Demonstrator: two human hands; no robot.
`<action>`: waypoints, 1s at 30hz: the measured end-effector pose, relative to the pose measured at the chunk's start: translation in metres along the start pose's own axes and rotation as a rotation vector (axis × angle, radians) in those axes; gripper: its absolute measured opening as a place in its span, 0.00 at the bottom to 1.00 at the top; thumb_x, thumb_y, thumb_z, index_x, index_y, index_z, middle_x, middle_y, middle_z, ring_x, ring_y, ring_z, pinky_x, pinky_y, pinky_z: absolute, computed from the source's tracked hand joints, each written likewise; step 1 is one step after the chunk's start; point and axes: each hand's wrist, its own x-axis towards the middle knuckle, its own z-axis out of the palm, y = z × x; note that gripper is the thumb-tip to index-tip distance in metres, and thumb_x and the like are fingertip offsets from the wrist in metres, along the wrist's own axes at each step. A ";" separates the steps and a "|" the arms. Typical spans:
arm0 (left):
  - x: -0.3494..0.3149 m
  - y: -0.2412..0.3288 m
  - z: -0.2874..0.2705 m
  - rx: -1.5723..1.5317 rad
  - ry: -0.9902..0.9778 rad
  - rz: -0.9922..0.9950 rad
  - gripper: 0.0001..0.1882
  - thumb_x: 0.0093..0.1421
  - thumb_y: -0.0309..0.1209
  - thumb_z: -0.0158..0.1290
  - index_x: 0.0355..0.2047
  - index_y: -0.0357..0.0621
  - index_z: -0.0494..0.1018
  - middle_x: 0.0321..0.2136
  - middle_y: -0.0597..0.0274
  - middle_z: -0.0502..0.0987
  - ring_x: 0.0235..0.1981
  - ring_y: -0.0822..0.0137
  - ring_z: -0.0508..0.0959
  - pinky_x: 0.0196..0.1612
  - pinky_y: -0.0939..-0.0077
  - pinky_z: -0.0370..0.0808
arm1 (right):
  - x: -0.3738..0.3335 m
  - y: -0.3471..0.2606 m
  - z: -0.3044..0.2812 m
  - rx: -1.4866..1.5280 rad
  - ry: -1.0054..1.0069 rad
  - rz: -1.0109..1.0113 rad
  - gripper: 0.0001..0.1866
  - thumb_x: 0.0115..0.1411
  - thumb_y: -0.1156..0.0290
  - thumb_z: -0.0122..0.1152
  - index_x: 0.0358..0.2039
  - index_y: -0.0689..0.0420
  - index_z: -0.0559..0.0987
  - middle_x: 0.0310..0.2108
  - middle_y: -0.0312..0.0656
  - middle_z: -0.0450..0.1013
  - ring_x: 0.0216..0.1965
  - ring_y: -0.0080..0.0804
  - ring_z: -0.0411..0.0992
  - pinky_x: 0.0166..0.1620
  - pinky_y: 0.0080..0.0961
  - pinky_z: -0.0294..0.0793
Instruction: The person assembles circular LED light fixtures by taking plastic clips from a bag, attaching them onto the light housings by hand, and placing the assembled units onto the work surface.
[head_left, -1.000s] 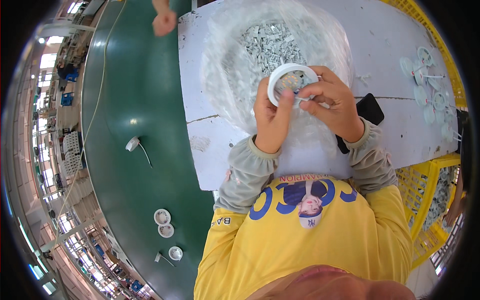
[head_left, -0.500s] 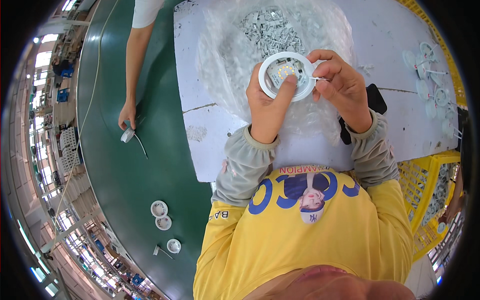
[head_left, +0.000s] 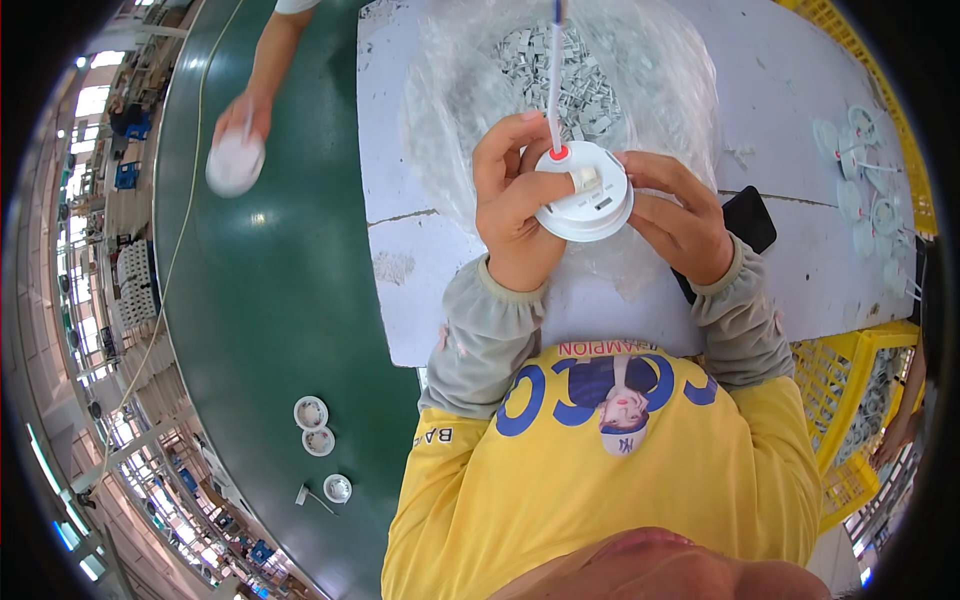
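Between my hands is a round white downlight (head_left: 588, 210), its back turned up. A white cable (head_left: 555, 85) rises from a red grommet near its far edge. My left hand (head_left: 520, 205) is closed on its left side, the thumb pressed on a small pale piece (head_left: 586, 180) on the back. The fingers of my right hand (head_left: 680, 215) are closed against the right rim. Past my hands lies a clear plastic bag (head_left: 450, 140) with many small white clips (head_left: 570, 90) in it.
On the green belt (head_left: 300, 300) at left are several white lamp parts (head_left: 318, 441). Another person's hand (head_left: 245, 118) holds a blurred white lamp (head_left: 236, 165) there. A black object (head_left: 748, 220) lies beside my right wrist. More corded lamps (head_left: 850, 200) sit at far right, above a yellow crate (head_left: 850, 370).
The downlight has been turned over from its LED side to its back, and its cable now points away from me. The other person's hand has lifted a lamp off the belt and moved away.
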 end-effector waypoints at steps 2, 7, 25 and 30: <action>-0.001 -0.001 0.000 0.023 0.008 0.007 0.11 0.39 0.18 0.60 0.26 0.42 0.74 0.48 0.53 0.60 0.47 0.58 0.67 0.47 0.69 0.71 | 0.000 0.000 -0.001 0.004 -0.022 0.013 0.10 0.43 0.82 0.61 0.29 0.63 0.74 0.44 0.46 0.66 0.37 0.38 0.70 0.38 0.23 0.74; 0.000 0.002 -0.002 0.058 0.022 0.026 0.11 0.40 0.19 0.60 0.26 0.44 0.74 0.49 0.54 0.60 0.49 0.56 0.66 0.47 0.67 0.69 | 0.000 -0.005 0.000 0.041 -0.029 0.049 0.09 0.44 0.82 0.60 0.30 0.63 0.75 0.43 0.47 0.66 0.37 0.37 0.70 0.38 0.23 0.74; -0.001 0.008 0.006 -0.079 0.010 0.008 0.13 0.40 0.21 0.60 0.30 0.44 0.75 0.46 0.50 0.64 0.39 0.61 0.71 0.41 0.75 0.70 | 0.003 -0.008 -0.017 0.555 0.173 0.320 0.07 0.52 0.83 0.53 0.34 0.65 0.72 0.31 0.42 0.71 0.29 0.23 0.68 0.32 0.16 0.68; 0.002 0.018 0.008 -0.204 0.039 -0.180 0.13 0.46 0.19 0.56 0.34 0.39 0.71 0.41 0.53 0.68 0.37 0.66 0.73 0.41 0.73 0.71 | 0.004 -0.004 -0.027 0.751 0.194 0.499 0.07 0.55 0.81 0.49 0.36 0.64 0.70 0.31 0.41 0.71 0.27 0.19 0.67 0.29 0.14 0.67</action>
